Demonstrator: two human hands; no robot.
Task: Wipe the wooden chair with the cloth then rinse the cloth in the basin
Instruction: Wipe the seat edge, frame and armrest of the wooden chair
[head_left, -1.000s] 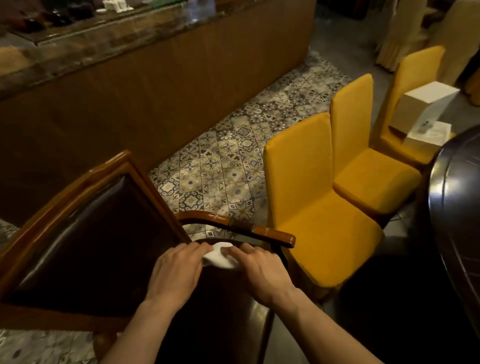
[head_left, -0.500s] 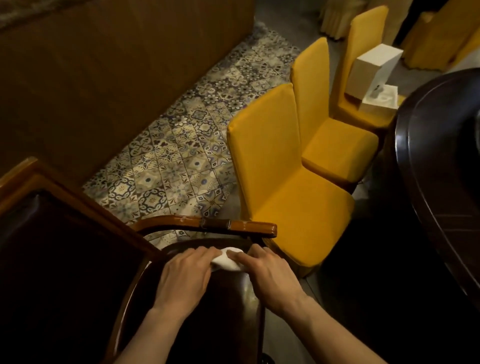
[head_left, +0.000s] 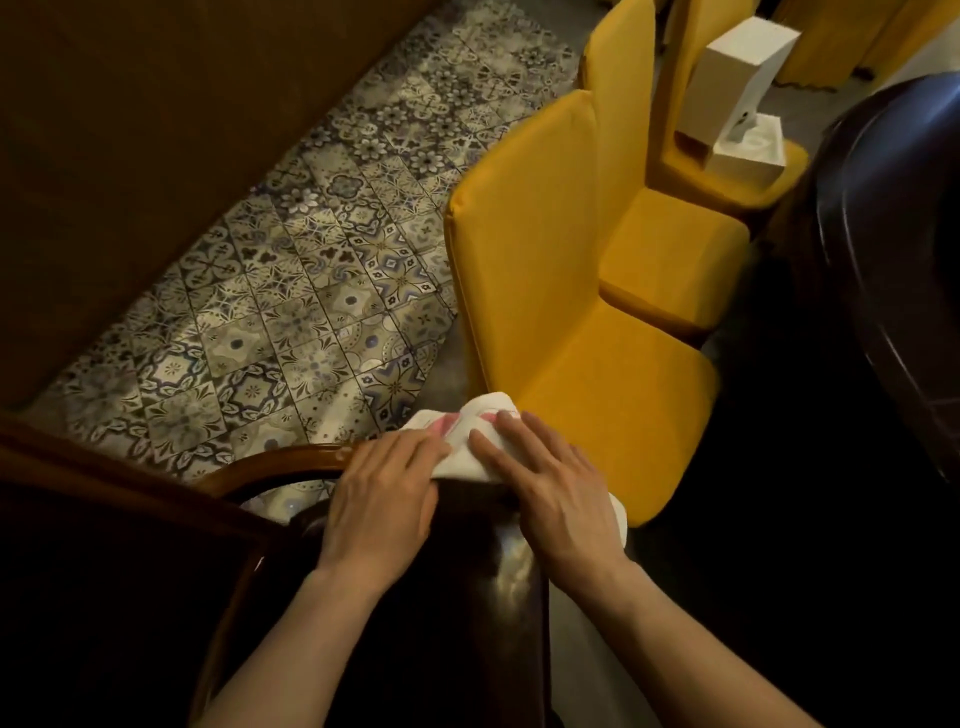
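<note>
The wooden chair (head_left: 270, 470) fills the lower left: a dark frame with a curved armrest and a dark glossy seat. A white cloth (head_left: 470, 441) with pink marks lies over the far end of that armrest. My left hand (head_left: 382, 499) presses flat on the cloth's near left part. My right hand (head_left: 545, 483) lies flat on its right part, and a strip of cloth shows past the wrist. Both hands hold the cloth against the wood. No basin is in view.
Yellow covered chairs (head_left: 582, 312) stand in a row just right of the armrest; the far one carries white boxes (head_left: 737, 98). A dark round table (head_left: 893, 249) edges in at the right. Patterned floor tiles (head_left: 291, 312) run beside a wooden counter wall (head_left: 130, 130).
The view has tilted downward and right. Both hands have moved with the cloth from the seat's far edge up onto the armrest's end, and more of the cloth is spread out.
</note>
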